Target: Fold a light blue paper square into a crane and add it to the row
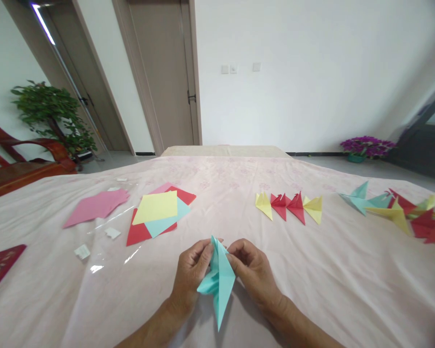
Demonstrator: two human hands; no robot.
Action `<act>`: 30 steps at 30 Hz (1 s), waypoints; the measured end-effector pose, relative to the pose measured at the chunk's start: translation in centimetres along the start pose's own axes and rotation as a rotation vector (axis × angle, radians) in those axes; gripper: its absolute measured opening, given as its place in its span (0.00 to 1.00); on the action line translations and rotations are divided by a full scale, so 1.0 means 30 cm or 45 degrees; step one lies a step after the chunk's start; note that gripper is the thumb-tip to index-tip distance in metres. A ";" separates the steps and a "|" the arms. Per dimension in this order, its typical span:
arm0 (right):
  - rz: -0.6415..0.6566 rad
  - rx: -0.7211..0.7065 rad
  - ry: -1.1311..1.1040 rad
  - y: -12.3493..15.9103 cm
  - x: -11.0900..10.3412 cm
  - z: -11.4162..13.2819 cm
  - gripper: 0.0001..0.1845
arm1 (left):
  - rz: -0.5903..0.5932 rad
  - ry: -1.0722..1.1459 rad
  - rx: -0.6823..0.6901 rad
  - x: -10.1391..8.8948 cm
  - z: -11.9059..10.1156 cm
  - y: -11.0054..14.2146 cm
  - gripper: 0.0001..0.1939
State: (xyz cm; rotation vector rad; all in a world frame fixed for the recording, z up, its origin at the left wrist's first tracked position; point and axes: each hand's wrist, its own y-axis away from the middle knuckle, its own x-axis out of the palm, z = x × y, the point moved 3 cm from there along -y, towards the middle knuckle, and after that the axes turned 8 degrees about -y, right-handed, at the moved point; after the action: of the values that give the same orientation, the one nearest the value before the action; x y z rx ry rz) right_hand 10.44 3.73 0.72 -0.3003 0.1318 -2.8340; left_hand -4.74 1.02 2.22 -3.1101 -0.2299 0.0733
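Observation:
A partly folded teal paper piece (219, 280) is held just above the pale pink tablecloth (329, 280), near the front edge. My left hand (190, 275) pinches its upper left side, fingers closed on the paper. My right hand (252, 273) pinches the upper right side, fingers curled shut on it. The paper's long point hangs down toward me between my wrists.
A stack of square sheets (159, 212), yellow on teal and red, lies to the left, with pink sheets (97, 205) farther left. A row of folded yellow and red pieces (290, 205) sits ahead right, and a pile of folded pieces (402, 210) lies far right. Clear plastic wrap (108, 241) and small paper scraps lie at left.

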 end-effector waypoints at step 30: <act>-0.316 0.116 -0.095 -0.026 -0.037 -0.003 0.16 | 0.213 0.430 -0.133 0.039 -0.034 0.030 0.18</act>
State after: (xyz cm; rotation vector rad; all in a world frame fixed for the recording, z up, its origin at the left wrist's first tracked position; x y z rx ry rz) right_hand 11.27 4.80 0.51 -0.4286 -0.0546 -3.0565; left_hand -3.39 0.27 3.14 -3.1677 0.0359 -0.4719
